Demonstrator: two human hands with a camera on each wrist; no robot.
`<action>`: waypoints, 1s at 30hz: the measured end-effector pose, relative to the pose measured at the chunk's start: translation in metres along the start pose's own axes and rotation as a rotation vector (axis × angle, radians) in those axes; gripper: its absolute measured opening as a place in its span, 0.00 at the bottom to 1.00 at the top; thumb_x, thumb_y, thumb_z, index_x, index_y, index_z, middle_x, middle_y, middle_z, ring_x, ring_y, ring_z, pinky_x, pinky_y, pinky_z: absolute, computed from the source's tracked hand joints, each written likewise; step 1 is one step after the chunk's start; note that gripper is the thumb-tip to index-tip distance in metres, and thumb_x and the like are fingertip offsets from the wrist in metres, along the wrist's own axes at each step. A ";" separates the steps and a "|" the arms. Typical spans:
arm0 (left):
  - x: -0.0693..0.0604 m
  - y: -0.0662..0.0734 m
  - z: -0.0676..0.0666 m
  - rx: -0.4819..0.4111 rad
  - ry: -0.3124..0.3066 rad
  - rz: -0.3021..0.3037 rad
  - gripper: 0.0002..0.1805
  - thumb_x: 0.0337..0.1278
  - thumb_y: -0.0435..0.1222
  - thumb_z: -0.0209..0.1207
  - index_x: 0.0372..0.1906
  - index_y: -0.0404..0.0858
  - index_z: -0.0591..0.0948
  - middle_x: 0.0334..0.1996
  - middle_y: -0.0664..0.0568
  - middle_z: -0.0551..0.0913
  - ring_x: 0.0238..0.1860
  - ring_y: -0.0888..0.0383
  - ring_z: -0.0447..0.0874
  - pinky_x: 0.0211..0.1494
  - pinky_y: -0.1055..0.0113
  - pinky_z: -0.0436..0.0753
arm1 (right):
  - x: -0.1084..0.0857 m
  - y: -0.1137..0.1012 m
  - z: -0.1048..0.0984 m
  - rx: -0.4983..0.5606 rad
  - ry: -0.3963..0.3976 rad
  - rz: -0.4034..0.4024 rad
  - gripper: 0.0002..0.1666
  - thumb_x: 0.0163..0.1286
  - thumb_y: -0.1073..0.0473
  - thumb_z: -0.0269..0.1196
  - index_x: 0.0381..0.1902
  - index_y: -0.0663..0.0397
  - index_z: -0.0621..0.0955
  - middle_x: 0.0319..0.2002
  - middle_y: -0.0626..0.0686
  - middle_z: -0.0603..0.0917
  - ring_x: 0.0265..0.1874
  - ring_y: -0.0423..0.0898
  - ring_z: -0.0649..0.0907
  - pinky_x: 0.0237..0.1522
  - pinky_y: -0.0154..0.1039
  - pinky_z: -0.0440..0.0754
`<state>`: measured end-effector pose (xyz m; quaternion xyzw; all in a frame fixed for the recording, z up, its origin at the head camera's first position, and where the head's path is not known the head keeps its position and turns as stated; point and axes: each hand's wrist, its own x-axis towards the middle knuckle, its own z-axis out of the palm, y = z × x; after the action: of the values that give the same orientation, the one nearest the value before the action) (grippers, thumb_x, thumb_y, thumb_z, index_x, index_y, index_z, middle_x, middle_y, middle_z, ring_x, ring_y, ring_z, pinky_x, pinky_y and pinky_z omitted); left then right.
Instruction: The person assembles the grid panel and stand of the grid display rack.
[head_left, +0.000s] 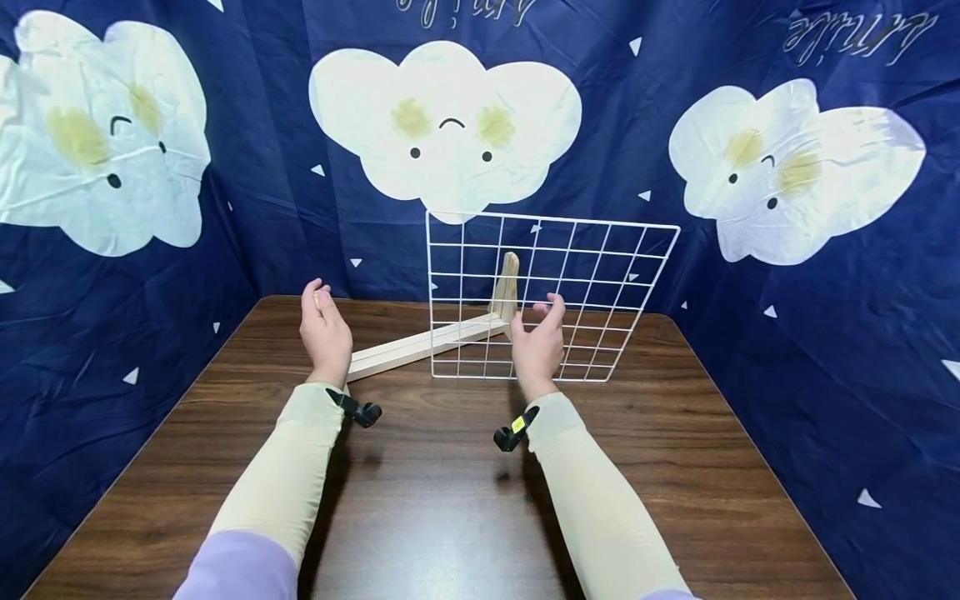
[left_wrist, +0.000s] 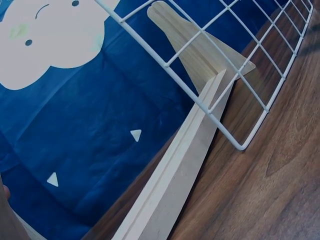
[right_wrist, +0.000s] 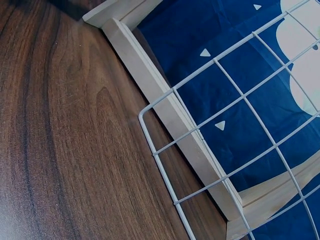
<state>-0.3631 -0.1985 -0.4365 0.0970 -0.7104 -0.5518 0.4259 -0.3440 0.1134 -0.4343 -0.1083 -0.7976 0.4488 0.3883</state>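
A white wire grid panel [head_left: 555,220] stands tilted in front of a pale wooden stand [head_left: 405,349], which has a long beam and an upright end piece [head_left: 510,283]. My left hand [head_left: 327,333] is raised by the beam's left end, fingers loosely bent, holding nothing; it hides the stand's other end piece, seen in the right wrist view [right_wrist: 120,12]. In front of the grid's lower middle is my right hand [head_left: 538,346], thumb and fingers spread apart. Whether it touches the wires cannot be told. No grip on the panel shows.
A brown wood-grain table [head_left: 435,500] lies under everything. Dark blue cloth [head_left: 270,208] with white clouds hangs behind it and along both sides. Each wrist wears a small black camera, one on the left [head_left: 363,412] and one on the right [head_left: 510,436].
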 end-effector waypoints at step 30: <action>-0.010 0.008 0.021 -0.045 -0.045 0.006 0.21 0.82 0.45 0.42 0.66 0.40 0.75 0.59 0.45 0.82 0.60 0.52 0.79 0.64 0.56 0.73 | 0.000 0.000 -0.001 0.018 0.003 -0.014 0.37 0.61 0.53 0.69 0.66 0.43 0.68 0.48 0.47 0.86 0.40 0.57 0.85 0.32 0.53 0.76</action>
<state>-0.3690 -0.1750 -0.4356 0.0729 -0.7075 -0.5684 0.4136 -0.3437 0.1139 -0.4335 -0.0999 -0.7937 0.4531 0.3934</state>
